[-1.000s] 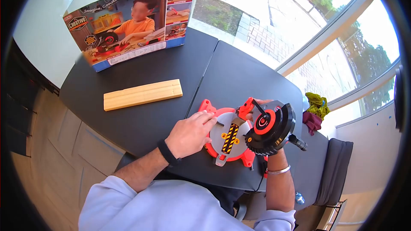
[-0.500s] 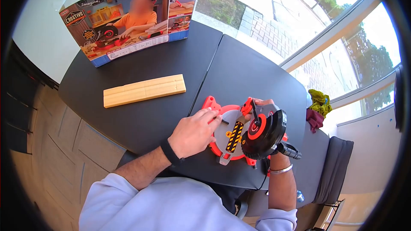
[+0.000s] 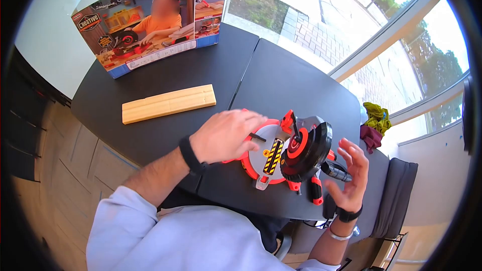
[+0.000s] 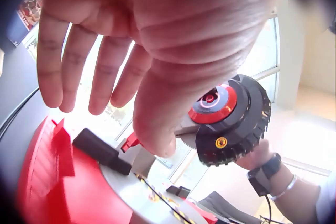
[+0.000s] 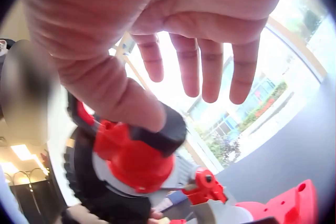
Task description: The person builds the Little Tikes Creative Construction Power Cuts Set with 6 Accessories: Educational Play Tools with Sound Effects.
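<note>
Head view: left hand (image 3: 223, 135) and right hand (image 3: 351, 175) are spread, nothing clamped; the red-and-black plastic toy saw (image 3: 317, 151), probably light and stiff, is best gripped by its black handle (image 3: 335, 171).

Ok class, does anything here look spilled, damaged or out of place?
Nothing looks spilled or damaged. The only untidy spot is beside the table, where a green cloth and a maroon cloth lie bunched up.
</note>
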`<state>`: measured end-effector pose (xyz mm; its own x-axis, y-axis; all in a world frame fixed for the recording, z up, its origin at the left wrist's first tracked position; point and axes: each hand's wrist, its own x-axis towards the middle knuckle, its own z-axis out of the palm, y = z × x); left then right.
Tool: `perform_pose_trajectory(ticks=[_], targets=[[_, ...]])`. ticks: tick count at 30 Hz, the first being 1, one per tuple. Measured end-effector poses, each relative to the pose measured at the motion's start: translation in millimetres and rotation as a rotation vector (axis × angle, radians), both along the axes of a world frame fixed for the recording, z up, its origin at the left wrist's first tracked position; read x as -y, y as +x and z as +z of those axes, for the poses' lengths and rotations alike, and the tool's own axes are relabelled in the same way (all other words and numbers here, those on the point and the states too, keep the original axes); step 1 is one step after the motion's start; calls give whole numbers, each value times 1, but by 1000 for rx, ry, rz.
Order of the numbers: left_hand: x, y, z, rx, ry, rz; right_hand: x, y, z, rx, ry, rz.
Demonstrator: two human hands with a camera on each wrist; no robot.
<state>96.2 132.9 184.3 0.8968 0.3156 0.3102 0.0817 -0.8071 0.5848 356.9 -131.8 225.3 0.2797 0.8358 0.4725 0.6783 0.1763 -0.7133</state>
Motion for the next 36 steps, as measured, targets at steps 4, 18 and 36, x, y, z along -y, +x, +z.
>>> perform_pose_trajectory(ticks=[4,18,36], targets=[[-12,45,24,-56,-14,-119,-5,-22,5,131,45,27],[-37,132,-6,-117,123,-246,-35,-22,-43,-225,291,-65],[-35,135,-1,-257,58,-148,-40,-25,-62,-189,396,-135]])
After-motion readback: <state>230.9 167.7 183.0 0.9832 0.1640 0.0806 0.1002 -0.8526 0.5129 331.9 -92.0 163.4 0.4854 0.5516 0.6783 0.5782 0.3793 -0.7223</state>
